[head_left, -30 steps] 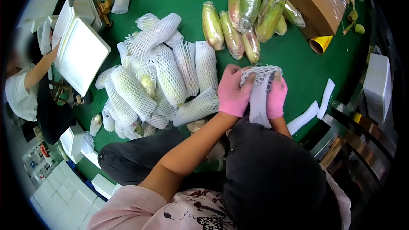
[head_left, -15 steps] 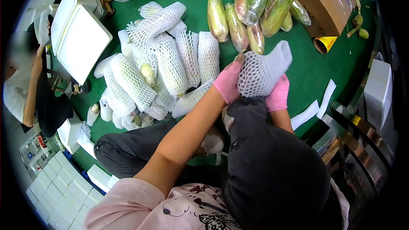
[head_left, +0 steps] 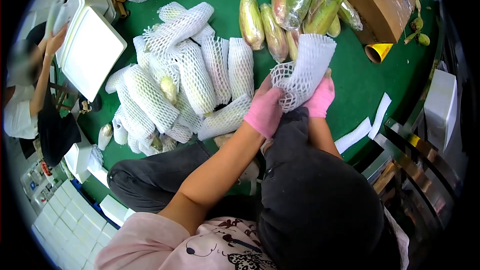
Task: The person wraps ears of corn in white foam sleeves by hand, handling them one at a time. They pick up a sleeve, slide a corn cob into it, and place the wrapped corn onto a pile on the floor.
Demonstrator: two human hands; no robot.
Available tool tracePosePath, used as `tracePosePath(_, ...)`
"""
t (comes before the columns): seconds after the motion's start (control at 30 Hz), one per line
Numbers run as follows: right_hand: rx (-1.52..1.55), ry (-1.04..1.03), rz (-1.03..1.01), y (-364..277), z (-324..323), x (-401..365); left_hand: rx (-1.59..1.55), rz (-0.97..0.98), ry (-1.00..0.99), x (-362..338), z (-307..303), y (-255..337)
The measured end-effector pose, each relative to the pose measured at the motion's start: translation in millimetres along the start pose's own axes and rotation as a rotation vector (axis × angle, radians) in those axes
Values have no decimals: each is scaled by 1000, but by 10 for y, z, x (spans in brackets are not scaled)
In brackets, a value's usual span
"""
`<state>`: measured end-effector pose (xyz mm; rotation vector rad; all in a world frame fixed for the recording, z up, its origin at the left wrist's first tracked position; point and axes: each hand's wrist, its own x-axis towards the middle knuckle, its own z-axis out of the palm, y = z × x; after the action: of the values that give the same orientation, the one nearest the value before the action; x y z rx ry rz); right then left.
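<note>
My left hand [head_left: 265, 109], in a pink glove, is closed on the near left end of a white foam net sleeve [head_left: 310, 67]. At the sleeve's right side is my right hand [head_left: 320, 97], also pink-gloved, with its fingers partly behind the foam. The sleeve stands bent above my knee, its wide end up; what is inside it does not show. Beyond it lie several film-wrapped corn cobs [head_left: 274, 32]. To the left is a pile of cobs in white foam nets [head_left: 150, 97].
An open cardboard box [head_left: 382, 7] is at the back right, near a yellow-edged roll [head_left: 377, 52]. White foam strips [head_left: 354, 136] lie on the green surface at right. A person [head_left: 37, 85] beside a white tray [head_left: 95, 52] is at left.
The foam sleeve has tipped more upright, and its lower left part now spreads near my left hand. My right hand has shifted slightly left. The person at left has raised their hands.
</note>
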<state>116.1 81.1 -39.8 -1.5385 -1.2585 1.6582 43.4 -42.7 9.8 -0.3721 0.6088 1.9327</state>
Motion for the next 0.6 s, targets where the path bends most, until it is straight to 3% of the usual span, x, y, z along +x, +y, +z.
tracePosePath(0.03, -91, 8, -53, -34, 24, -37, -130, -38, -4, 34, 36, 20)
tracePosePath(0.07, -182, 18, -105, -44, 33, -50, -44, 1, -57, 75, -31, -11)
tracePosePath(0.13, -83, -51, -112, 259, -80, 78, 129, 77, -160, 141, -227, -105)
tracePosePath(0.17, -32, -83, -113, 426, -130, 122, 777, 272, -146, 80, -154, -59)
tracePosePath(0.27, 434, 62, 31, 671, -121, 73, -346, -336, 24, 241, -263, -4)
tracePosePath(0.3, 806, -93, 252, 772, -270, 171, -304, -250, 67, 297, -333, -95)
tracePosePath(0.43, 569, -78, 232, 1286, -391, 268, 395, 76, 194, 378, -500, -158)
tracePosePath(0.53, 572, -153, 264, 1141, -333, 371, 912, 373, 336, 555, -618, -154)
tracePosePath(0.57, 590, -210, 295, 1090, -327, 425, 1032, 347, 342, 543, -487, -13)
tracePosePath(0.6, 618, -278, 323, 1033, -339, 458, 1022, 169, 239, 587, -505, 104)
